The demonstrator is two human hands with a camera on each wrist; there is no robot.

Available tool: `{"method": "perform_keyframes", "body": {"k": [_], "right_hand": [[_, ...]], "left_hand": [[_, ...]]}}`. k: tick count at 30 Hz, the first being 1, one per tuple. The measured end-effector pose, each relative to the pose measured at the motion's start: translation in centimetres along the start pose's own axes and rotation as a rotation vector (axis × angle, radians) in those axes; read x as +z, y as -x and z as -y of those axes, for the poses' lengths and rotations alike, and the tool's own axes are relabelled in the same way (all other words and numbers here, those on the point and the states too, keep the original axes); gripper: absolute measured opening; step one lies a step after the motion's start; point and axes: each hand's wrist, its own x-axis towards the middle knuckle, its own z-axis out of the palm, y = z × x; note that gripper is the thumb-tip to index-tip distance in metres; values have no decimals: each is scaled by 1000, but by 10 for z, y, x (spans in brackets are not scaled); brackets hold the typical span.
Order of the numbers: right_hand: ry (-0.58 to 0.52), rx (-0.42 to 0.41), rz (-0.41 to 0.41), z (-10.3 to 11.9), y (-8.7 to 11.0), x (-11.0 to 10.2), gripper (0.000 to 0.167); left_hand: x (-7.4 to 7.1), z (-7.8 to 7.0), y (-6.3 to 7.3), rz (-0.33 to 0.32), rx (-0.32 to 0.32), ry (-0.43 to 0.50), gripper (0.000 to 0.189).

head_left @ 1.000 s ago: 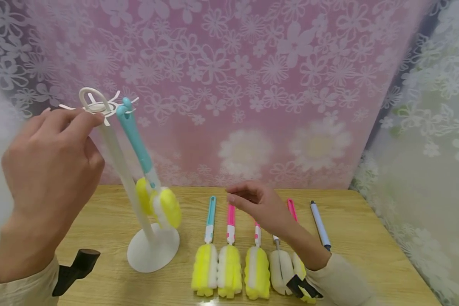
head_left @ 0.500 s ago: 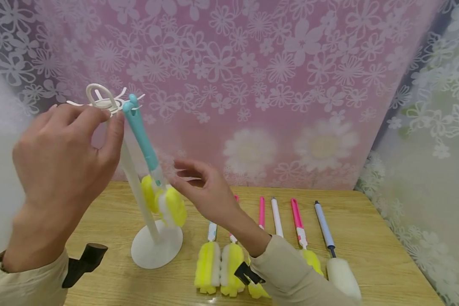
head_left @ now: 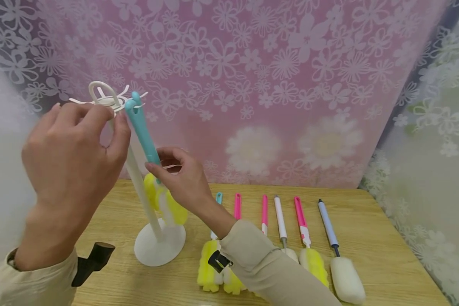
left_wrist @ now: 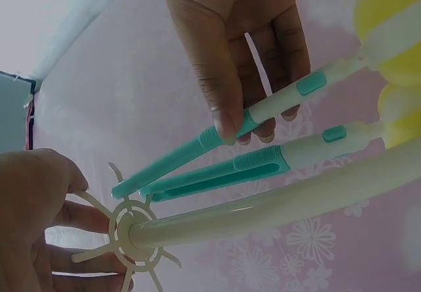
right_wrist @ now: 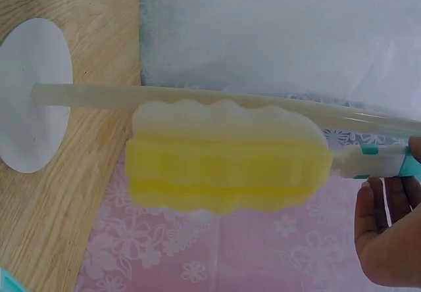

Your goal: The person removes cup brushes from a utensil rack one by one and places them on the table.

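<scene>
A white rack [head_left: 153, 255] with a round base, a pole and a ring of thin hooks stands on the table at the left. My left hand [head_left: 74, 157] holds the rack at its hook ring. Two sponge brushes with teal handles hang side by side from neighbouring hooks. My right hand [head_left: 187, 180] pinches one sponge brush [left_wrist: 227, 127] by its handle, thumb on the near side and fingers behind. The second sponge brush [left_wrist: 263, 167] hangs just beside it, apart from the thumb. Below the grip shows a yellow-and-white sponge head [right_wrist: 227, 164].
On the wooden table [head_left: 107, 280], several sponge brushes lie in a row, among them a pink-handled brush [head_left: 299, 212] and a blue-handled brush [head_left: 328, 223] with a white head. My right forearm partly hides the row. A flowered pink curtain [head_left: 252, 85] hangs behind.
My right hand has moved left from above the row of brushes to a hanging brush and taken hold of its handle. My left hand stays at the rack's top.
</scene>
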Motion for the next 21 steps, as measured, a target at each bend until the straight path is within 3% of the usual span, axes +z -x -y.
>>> {"method": "perform_keyframes", "body": {"k": [10, 16, 21], "right_hand": [[6, -13, -11, 1, 0, -9, 31], [-1, -5, -31, 12, 4, -32, 31], [43, -66, -52, 22, 9, -62, 29]], "left_hand": [[0, -1, 0, -21, 10, -14, 39], [1, -4, 0, -30, 30, -32, 40], [1, -3, 0, -40, 32, -25, 35]]}}
